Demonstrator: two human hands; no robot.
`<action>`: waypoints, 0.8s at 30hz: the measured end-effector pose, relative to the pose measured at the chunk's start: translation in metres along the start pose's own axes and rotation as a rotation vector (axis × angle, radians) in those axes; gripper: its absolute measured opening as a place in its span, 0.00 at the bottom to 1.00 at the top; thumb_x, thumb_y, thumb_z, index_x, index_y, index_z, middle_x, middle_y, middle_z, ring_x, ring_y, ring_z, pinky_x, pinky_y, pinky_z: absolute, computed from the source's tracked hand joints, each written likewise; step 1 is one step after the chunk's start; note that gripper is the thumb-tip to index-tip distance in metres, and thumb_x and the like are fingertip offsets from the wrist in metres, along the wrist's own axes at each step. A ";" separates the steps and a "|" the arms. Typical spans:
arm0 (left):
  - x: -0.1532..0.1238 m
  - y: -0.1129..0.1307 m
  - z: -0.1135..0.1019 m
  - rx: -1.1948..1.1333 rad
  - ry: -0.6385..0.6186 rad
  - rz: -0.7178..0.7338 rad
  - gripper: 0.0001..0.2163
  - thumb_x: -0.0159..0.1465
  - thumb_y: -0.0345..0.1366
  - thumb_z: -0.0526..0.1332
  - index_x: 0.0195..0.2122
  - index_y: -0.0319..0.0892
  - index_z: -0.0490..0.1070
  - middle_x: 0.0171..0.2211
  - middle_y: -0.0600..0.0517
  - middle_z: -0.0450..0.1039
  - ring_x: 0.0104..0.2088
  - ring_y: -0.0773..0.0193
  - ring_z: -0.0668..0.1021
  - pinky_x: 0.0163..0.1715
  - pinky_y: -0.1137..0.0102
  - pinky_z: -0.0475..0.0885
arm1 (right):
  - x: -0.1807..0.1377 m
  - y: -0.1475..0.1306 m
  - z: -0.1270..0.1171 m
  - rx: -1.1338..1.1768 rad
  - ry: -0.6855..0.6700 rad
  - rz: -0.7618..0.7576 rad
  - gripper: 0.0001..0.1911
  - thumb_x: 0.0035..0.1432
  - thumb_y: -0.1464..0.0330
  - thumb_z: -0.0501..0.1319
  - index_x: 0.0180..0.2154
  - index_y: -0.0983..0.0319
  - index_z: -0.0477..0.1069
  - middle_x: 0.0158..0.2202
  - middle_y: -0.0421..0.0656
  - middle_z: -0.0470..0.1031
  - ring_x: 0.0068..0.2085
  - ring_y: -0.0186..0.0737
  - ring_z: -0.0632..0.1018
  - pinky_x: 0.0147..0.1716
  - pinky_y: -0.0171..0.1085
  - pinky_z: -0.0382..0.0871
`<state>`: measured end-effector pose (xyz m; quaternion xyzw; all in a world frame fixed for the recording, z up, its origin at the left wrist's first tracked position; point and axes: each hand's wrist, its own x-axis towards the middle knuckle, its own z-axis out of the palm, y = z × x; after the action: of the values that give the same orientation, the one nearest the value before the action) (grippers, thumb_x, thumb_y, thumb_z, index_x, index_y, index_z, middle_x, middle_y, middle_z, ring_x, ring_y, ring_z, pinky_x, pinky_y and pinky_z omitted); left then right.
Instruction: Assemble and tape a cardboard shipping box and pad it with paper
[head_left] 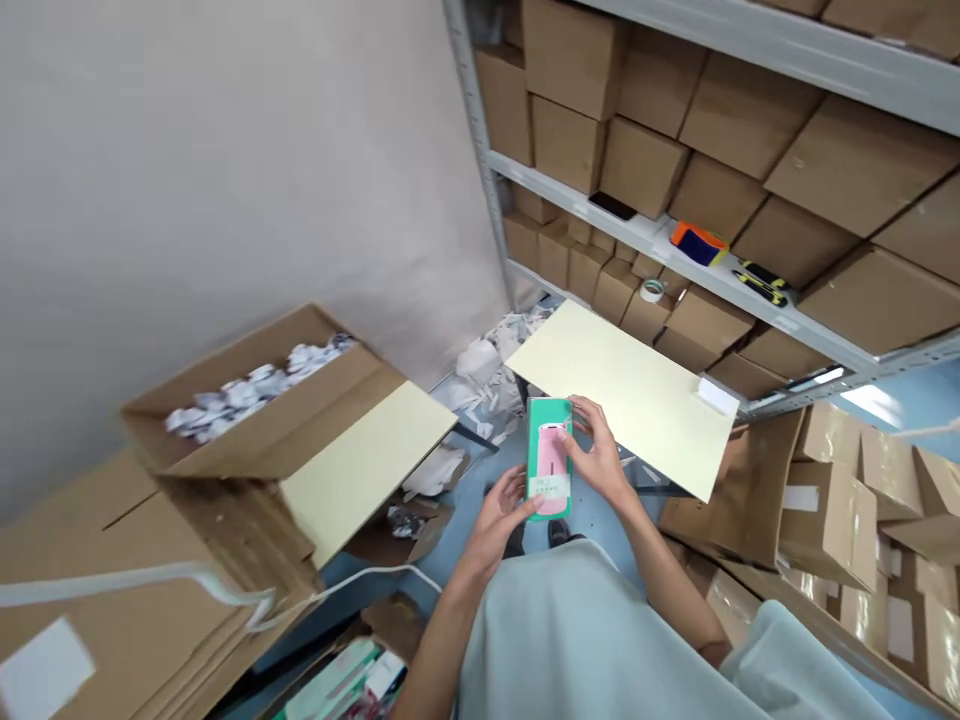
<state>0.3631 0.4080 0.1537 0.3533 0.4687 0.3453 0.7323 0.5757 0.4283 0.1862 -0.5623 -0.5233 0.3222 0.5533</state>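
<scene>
I hold a small green box [548,457] with a pink picture and a white label on its front, upright in front of my chest. My left hand [501,510] grips its lower left edge from below. My right hand [596,450] clasps its right side, fingers curled over the top corner. Both hands are over the gap between two pale yellow boards.
An open cardboard box [225,440] with white wrapped items stands at left beside a pale yellow board [360,465]. Another pale yellow board [630,390] lies at right. Metal shelving [675,250] holds cartons, a tape roll [652,291] and tools. Crumpled paper [487,375] litters the floor.
</scene>
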 end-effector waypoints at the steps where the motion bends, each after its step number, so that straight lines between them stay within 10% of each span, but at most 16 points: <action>1: 0.015 0.003 0.003 0.037 -0.002 0.004 0.36 0.52 0.49 0.83 0.59 0.46 0.76 0.58 0.41 0.82 0.62 0.44 0.82 0.65 0.53 0.77 | 0.004 0.004 -0.003 -0.013 0.028 0.021 0.30 0.72 0.54 0.67 0.70 0.52 0.70 0.70 0.52 0.69 0.67 0.52 0.78 0.63 0.50 0.81; 12: 0.180 0.057 0.030 0.378 -0.208 0.136 0.37 0.49 0.50 0.81 0.57 0.47 0.70 0.58 0.41 0.78 0.55 0.48 0.83 0.47 0.58 0.85 | 0.114 0.025 0.002 -0.479 0.453 0.229 0.32 0.67 0.57 0.69 0.68 0.54 0.71 0.66 0.52 0.74 0.68 0.56 0.77 0.67 0.55 0.76; 20: 0.260 0.130 0.002 0.272 -0.677 -0.249 0.34 0.57 0.60 0.78 0.57 0.46 0.72 0.60 0.40 0.79 0.60 0.45 0.83 0.50 0.57 0.85 | 0.166 0.043 0.000 -0.046 0.640 0.374 0.31 0.62 0.53 0.70 0.63 0.54 0.69 0.60 0.48 0.79 0.43 0.42 0.84 0.40 0.40 0.83; 24: 0.293 0.145 0.003 0.240 -0.777 -0.390 0.32 0.55 0.56 0.81 0.53 0.45 0.74 0.56 0.42 0.83 0.54 0.47 0.86 0.50 0.59 0.84 | 0.175 0.059 -0.001 0.095 0.711 0.418 0.34 0.60 0.51 0.72 0.62 0.54 0.68 0.60 0.49 0.78 0.45 0.42 0.85 0.42 0.39 0.83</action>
<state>0.4353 0.7262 0.1468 0.4442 0.2534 -0.0144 0.8592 0.6327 0.6029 0.1678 -0.7067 -0.1587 0.2370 0.6475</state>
